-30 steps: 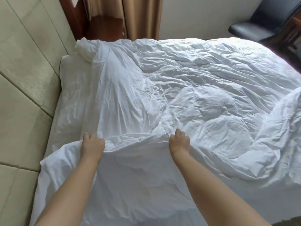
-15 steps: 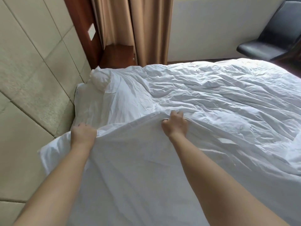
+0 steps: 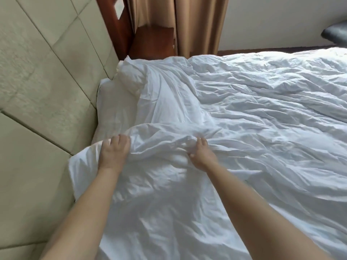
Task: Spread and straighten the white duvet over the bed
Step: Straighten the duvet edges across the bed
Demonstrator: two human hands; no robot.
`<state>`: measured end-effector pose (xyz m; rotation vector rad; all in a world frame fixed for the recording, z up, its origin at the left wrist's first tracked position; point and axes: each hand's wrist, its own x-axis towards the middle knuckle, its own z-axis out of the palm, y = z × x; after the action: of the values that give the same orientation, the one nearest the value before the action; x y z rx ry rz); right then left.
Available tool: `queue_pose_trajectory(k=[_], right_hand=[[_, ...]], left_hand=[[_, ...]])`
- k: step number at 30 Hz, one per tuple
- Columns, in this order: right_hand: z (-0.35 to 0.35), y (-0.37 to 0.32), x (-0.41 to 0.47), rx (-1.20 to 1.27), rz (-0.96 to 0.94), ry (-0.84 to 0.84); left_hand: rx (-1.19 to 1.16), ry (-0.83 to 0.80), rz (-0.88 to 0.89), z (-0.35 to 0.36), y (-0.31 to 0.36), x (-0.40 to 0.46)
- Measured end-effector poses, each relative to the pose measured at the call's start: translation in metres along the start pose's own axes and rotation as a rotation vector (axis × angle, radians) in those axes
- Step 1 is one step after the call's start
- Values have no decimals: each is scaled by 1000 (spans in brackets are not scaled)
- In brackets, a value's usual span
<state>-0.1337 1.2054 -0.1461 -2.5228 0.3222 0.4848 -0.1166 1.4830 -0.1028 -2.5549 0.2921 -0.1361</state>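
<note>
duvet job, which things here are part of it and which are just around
Part of the job:
duvet, wrinkled
left hand, on the duvet edge
right hand, gripping a bunched fold
pillow, partly under the duvet

Just around:
headboard
curtain
nightstand
chair, only its edge shows

Two bare forearms, hands [image 3: 113,153], no sleeves

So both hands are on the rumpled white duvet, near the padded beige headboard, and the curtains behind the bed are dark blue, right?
Not quite: the head view shows tan-brown curtains, not dark blue. The rest holds: the left hand and the right hand are on the rumpled white duvet, near the padded beige headboard.
</note>
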Motion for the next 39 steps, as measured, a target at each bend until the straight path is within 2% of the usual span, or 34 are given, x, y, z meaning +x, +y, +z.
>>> queue_pose_trajectory(k=[3, 5, 7, 8, 9, 12, 14, 18, 20, 22, 24, 27, 28, 30, 33, 35, 37, 39], right_hand=[[-3, -8, 11, 19, -4, 180], [-6, -16, 19, 62, 12, 261], [-8, -21, 25, 88, 24, 267], [-8, -20, 28, 83, 27, 244], [-7, -18, 32, 72, 35, 208], [-9, -11, 39, 29, 73, 71], [-11, -8, 44, 0, 71, -5], [-13, -3, 47, -102, 97, -64], [-14, -5, 46, -132, 94, 8], [-27, -19, 47, -31, 109, 148], [-54, -40, 54, 36, 75, 301], [-98, -66, 68, 100, -16, 504], [-108, -70, 74, 127, -51, 536], [-119, -71, 87, 159, -99, 488], [-102, -64, 96, 238, -87, 288], [-75, -57, 93, 256, -107, 278], [-46, -48, 94, 202, -98, 301], [-20, -36, 98, 91, -53, 149]], left_hand=[[-135, 48, -55, 8, 8, 8], [-408, -14, -256, 2, 14, 11], [-669, -72, -457, -1, 22, 21], [-761, -94, -467, -1, 27, 24], [-806, -94, -401, -2, 33, 26], [-760, -242, -111, 8, 54, 24], [-671, -308, -124, 18, 60, 21], [-585, -325, -214, 20, 51, 35], [-608, -276, -258, 13, 44, 43], [-590, -184, -324, 7, 31, 55], [-604, -45, -392, -1, 15, 75], [-622, 220, -399, -24, -7, 112], [-634, 231, -394, -32, -14, 123], [-692, 148, -401, -45, -18, 143], [-729, 6, -472, -51, -5, 153], [-660, 116, -438, -46, 14, 149], [-572, 254, -268, -33, 32, 143], [-506, 355, -72, -20, 49, 138]])
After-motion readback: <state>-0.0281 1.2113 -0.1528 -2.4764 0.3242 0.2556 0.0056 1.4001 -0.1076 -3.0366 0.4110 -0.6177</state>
